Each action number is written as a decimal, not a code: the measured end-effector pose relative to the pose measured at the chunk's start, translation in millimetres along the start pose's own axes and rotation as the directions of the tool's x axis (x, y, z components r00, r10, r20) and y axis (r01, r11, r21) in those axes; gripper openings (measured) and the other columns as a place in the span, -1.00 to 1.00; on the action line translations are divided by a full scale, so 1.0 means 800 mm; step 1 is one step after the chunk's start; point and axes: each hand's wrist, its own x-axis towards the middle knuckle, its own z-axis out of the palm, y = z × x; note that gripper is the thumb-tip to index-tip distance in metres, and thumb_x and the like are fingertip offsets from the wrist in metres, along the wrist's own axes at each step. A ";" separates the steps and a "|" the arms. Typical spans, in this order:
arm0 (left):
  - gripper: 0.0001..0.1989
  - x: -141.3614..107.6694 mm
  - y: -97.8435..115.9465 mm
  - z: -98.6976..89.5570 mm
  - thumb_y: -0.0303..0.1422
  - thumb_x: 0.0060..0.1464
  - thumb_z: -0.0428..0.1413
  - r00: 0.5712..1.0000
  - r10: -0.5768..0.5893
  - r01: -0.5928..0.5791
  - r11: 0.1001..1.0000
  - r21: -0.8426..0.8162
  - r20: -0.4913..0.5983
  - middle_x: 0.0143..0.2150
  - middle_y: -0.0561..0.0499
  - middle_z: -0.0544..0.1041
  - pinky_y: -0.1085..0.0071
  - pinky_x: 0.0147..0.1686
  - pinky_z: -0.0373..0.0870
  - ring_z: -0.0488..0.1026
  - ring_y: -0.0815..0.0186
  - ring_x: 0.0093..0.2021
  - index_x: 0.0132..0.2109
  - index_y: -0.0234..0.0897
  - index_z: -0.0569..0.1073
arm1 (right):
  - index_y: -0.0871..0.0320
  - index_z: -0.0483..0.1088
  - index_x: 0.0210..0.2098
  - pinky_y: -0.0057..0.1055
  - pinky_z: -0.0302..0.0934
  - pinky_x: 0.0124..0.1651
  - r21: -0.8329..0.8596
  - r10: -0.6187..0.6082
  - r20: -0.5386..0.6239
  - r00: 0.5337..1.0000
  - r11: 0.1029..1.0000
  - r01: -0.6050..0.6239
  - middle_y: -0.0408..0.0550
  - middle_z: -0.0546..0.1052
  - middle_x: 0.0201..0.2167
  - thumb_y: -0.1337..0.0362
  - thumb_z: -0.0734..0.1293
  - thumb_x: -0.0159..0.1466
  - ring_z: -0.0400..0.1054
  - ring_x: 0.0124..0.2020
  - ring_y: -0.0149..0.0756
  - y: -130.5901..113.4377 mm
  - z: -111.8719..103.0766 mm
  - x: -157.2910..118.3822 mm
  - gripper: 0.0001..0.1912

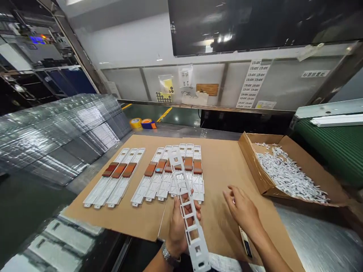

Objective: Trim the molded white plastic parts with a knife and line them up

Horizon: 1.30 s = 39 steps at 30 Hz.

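Slanting through the left hand [178, 228], a long white frame [189, 216] is held above the cardboard sheet [218, 170], its far end raised beyond the fingers and its near end coming down beside the wrist. The frame is clamped between the thumb on one edge and the fingers curled round the other, with the palm turned up beneath it. A watch [166, 255] is worn on the left wrist. To the right of that hand, and apart from the frame, the right hand [242, 209] is held back upward, its fingers bent toward the left; whether anything is pinched there cannot be told. Below the right wrist, a slim tool [245, 243] is laid. Beyond the left hand, a row of brown-banded white strips [165, 185] is partly hidden by the frame; farther left, three similar strips [119, 170] are set side by side. Rightward of the right hand, small white pieces [286, 173] are contained in an open box [252, 166].
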 end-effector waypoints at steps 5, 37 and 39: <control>-0.49 0.001 -0.029 -0.012 -0.01 0.13 -0.09 0.998 -0.061 0.063 0.979 0.195 -0.016 -0.20 -0.04 0.45 0.46 -0.51 0.27 0.46 0.32 -0.44 0.13 -0.18 0.15 | 0.26 0.31 -0.33 -0.01 0.17 -0.29 -0.165 0.221 -0.025 0.975 0.961 -0.222 0.27 0.37 -0.36 0.12 0.11 0.22 0.30 -0.26 0.16 0.069 0.041 -0.034 -0.68; -0.74 0.078 -0.156 -0.017 -0.44 0.05 -0.04 0.541 0.097 -0.655 -0.575 0.491 0.836 0.13 -0.30 0.34 0.20 0.17 -0.01 0.13 0.00 0.22 -0.15 -0.48 0.42 | -0.02 0.18 0.15 -0.44 0.21 -0.43 -0.382 -0.274 0.182 0.944 0.865 0.325 -0.09 0.44 -0.40 0.47 0.01 0.29 0.35 -0.45 -0.32 0.099 0.003 0.007 -0.50; -0.78 0.078 -0.158 -0.015 -0.49 0.05 -0.04 0.555 0.112 -0.649 -0.561 0.514 0.824 0.13 -0.30 0.34 0.23 0.15 0.04 0.17 0.02 0.20 -0.17 -0.47 0.42 | 0.08 0.26 0.07 -0.44 0.19 -0.46 -0.416 -0.302 0.163 0.939 0.842 0.343 -0.08 0.44 -0.42 0.39 -0.02 0.35 0.36 -0.48 -0.32 0.093 0.001 0.017 -0.60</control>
